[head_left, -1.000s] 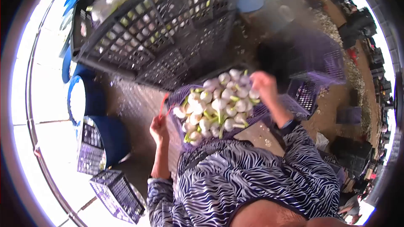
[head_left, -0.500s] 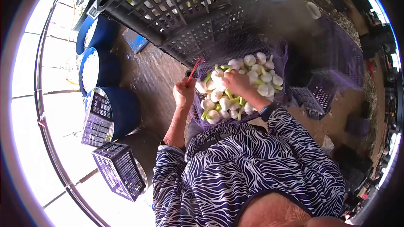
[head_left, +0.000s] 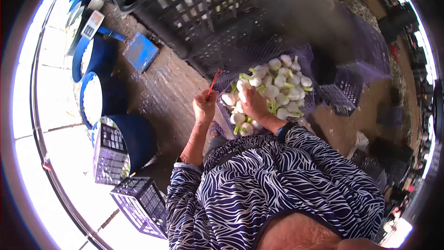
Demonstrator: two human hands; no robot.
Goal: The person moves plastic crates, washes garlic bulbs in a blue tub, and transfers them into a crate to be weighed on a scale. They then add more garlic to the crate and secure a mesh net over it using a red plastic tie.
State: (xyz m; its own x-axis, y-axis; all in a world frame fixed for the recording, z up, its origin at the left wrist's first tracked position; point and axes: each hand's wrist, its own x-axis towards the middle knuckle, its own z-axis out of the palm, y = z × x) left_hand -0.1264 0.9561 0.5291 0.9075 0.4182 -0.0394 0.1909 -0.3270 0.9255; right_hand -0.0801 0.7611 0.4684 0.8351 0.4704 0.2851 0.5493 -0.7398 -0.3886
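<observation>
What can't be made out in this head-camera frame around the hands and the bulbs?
All in the head view:
- Right hand: its fingertips are buried among the white bulbs, so any grip is hidden.
- Red strip: its lower end vanishes inside the left hand.
- Purple mesh bag: motion blur smears its far wall.
- Black crate: cut off by the top edge, contents blurred.

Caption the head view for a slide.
Right hand rests on white bulbs in a purple mesh sack while the left hand grips a red strip.
</observation>
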